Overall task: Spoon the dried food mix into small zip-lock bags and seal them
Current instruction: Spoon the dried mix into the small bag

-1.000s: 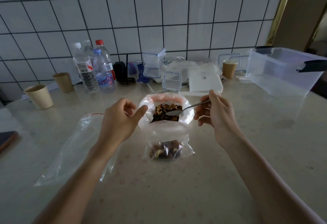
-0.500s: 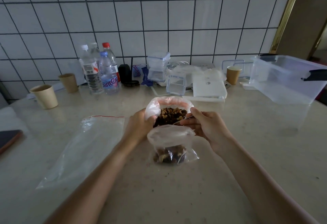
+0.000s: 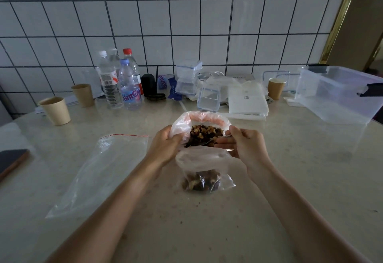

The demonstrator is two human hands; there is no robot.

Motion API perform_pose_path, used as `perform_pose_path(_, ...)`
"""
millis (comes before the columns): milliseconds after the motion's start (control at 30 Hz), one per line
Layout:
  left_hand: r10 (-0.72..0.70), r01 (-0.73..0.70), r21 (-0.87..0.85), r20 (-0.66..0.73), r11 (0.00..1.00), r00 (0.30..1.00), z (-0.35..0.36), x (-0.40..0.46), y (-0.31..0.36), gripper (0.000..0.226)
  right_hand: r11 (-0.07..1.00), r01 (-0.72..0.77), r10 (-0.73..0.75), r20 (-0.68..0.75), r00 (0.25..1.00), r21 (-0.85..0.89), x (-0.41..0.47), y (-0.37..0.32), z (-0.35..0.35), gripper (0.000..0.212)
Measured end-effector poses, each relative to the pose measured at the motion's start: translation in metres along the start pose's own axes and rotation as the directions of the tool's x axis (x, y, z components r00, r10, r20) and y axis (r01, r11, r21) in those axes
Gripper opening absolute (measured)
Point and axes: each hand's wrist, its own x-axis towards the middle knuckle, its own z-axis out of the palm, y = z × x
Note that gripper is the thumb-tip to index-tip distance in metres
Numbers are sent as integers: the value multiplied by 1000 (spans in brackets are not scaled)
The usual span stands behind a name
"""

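- Our left hand (image 3: 165, 146) grips the left rim of the big bag (image 3: 204, 118), fingers curled into the plastic, holding its mouth open.
- Our right hand (image 3: 245, 148) is closed round the spoon (image 3: 209, 142), handle pinched between thumb and fingers; the bowl is down in the mix (image 3: 204, 135) inside the big bag.
- The small bag (image 3: 204, 171) stands on the desk (image 3: 207, 231) just in front of the big bag, touching it, with some mix at its bottom. Its top is slumped and rounded over, and nothing holds it.
- Risk one: we lift a heaped spoon and find no clear mouth on the small bag, since both hands are busy. The mix would then land on the folded plastic and scatter. A few crumbs (image 3: 199, 202) already lie on the desk near it.
- Risk two: the small bag looks light and soft, so a nudge from the spoon or our right wrist could tip it and spill what it holds.
- Risk three: if the left grip slackens, the big bag's wall may sag over the spoon or let the mix slide out toward us.
- Risk four: bits caught in the small bag's zip could keep it from sealing; we cannot tell whether the strip is clean.
- A spare bag (image 3: 99, 171) lies flat to the left, well apart.
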Motion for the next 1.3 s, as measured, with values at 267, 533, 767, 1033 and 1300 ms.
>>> perform_pose_path(267, -33, 34, -75, 27, 997, 999, 4, 5, -6, 16, 982, 154, -159, -38, 987, -112, 4, -1, 1, 33)
perform_pose_path(533, -81, 86, -178, 34, 980, 996, 4, 9, -9, 24, 999, 33, -33, -11, 999, -30, 9, 2, 2, 31)
perform_pose_path(767, -69, 78, -169, 55, 983, 996, 6, 9, -10, 22, 1000, 10, -10, -22, 1000, -16, 7, 1, 5, 29)
perform_pose_path(1033, -52, 56, -172, 26, 984, 998, 5, 6, -8, 20, 978, -55, 59, -11, 998, 199, 7, -1, 1, 28)
perform_pose_path(1300, -7, 3, -67, -46, 998, 999, -3, 3, -1, 27, 964, -37, 44, -20, 999, 263, 3, -11, -5, 30)
